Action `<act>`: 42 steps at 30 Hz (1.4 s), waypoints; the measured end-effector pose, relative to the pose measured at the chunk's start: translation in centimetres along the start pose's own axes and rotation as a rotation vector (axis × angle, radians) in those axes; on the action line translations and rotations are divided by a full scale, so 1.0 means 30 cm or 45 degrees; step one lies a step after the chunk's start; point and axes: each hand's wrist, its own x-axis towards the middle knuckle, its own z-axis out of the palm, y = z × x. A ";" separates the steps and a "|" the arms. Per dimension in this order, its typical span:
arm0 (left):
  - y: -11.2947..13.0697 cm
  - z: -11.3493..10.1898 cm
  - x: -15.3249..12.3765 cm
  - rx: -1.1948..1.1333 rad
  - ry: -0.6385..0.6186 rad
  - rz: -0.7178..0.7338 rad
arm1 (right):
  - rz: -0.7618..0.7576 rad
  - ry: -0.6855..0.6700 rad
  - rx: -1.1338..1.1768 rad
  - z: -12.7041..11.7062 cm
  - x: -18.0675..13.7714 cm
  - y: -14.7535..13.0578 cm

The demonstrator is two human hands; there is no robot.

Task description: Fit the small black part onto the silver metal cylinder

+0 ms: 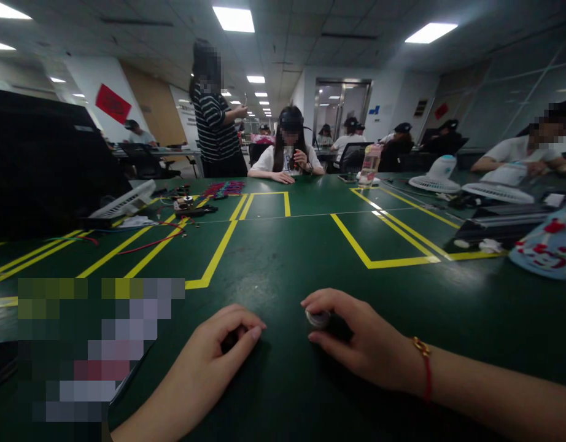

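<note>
My right hand [363,341], with a red cord bracelet [425,368] on its wrist, rests on the green table [274,270]. Its thumb and forefinger are around a small round silvery piece [318,318], like a short disc; its exact kind is not clear. To the left lies my left hand [218,344], closed, thumb against the forefinger and the other fingers curled under. Whatever may be inside that hand is hidden. A gap of bare table separates the two hands.
Yellow tape [393,264] marks the tabletop. Left are a black monitor [43,159], wires and a small device [185,202]. Right stand white fans [434,175], a bottle [369,166] and a blue patterned bag [547,242]. A person [287,150] sits opposite; another [218,123] stands behind.
</note>
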 end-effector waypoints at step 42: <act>0.048 0.026 0.021 -0.062 0.074 -0.037 | 0.747 0.673 -0.619 -0.438 -0.389 0.360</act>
